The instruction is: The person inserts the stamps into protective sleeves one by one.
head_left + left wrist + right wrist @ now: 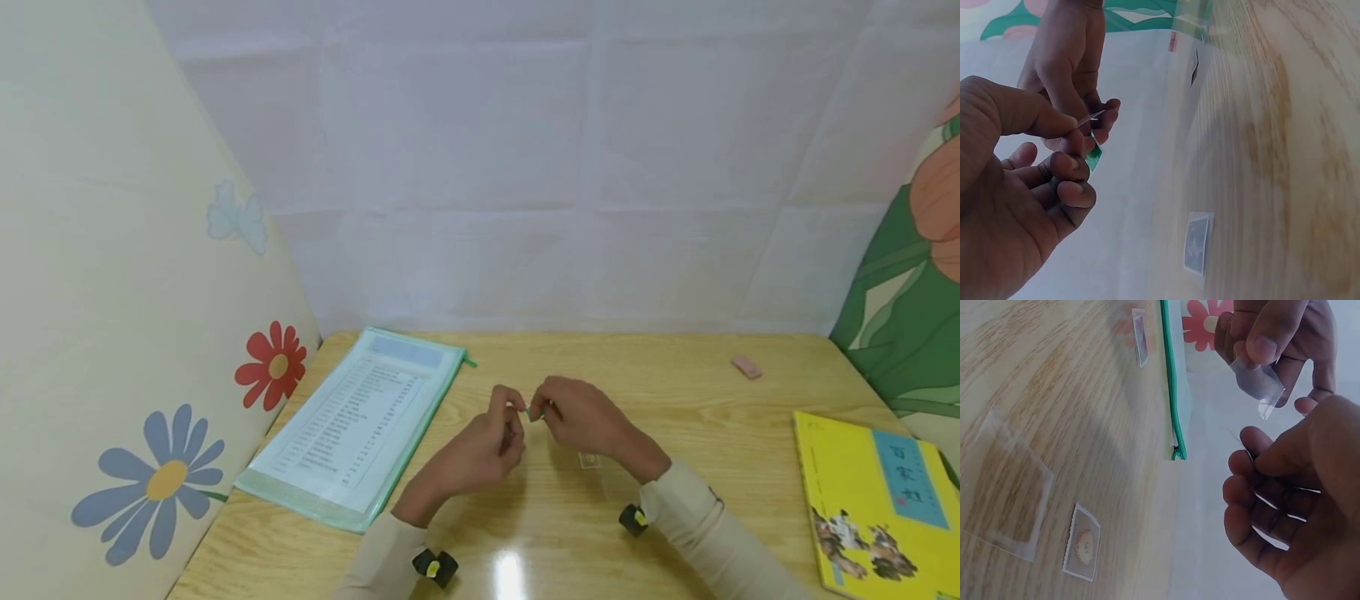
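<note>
My left hand pinches a small clear plastic sleeve between thumb and index finger. Facing it, my right hand pinches a thin, stamp-sized green piece, seen nearly edge-on in the right wrist view. The two sets of fingertips are close together above the table, with the sleeve's edge beside the green piece. Below the right hand lies a postage stamp with a toothed white border, and near it another clear sleeve. Another stamp lies on the table in the left wrist view.
A clear zip folder with a green edge and a printed list lies on the left of the wooden table. At the right is a yellow book. A small pink block sits towards the back right, before the white back wall.
</note>
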`<move>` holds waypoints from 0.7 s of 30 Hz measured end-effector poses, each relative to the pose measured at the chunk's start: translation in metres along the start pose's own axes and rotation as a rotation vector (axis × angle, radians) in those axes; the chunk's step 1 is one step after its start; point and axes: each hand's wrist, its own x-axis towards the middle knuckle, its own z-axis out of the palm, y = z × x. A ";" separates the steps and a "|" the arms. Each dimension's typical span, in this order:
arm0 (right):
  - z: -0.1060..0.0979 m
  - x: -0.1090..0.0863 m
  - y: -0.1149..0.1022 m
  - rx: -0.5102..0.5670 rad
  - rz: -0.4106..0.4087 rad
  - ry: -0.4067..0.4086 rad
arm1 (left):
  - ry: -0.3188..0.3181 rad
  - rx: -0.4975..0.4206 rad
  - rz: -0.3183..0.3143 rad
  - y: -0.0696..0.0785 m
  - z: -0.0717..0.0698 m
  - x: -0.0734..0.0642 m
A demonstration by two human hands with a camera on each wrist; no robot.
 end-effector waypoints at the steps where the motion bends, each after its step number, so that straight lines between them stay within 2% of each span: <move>1: 0.000 0.000 0.000 0.004 -0.009 -0.007 | 0.003 0.001 0.001 0.000 0.000 0.000; 8: 0.000 -0.001 -0.004 -0.030 -0.037 -0.036 | 0.016 0.008 -0.023 -0.003 -0.003 0.000; 12: 0.000 -0.001 -0.005 -0.039 -0.053 -0.037 | 0.026 0.012 -0.016 -0.004 -0.004 -0.001; 17: 0.001 0.000 -0.005 -0.023 -0.053 -0.008 | 0.068 0.009 -0.028 -0.004 -0.006 -0.001; 21: 0.002 0.000 -0.004 -0.006 -0.046 0.030 | 0.093 0.012 -0.076 -0.005 -0.007 -0.002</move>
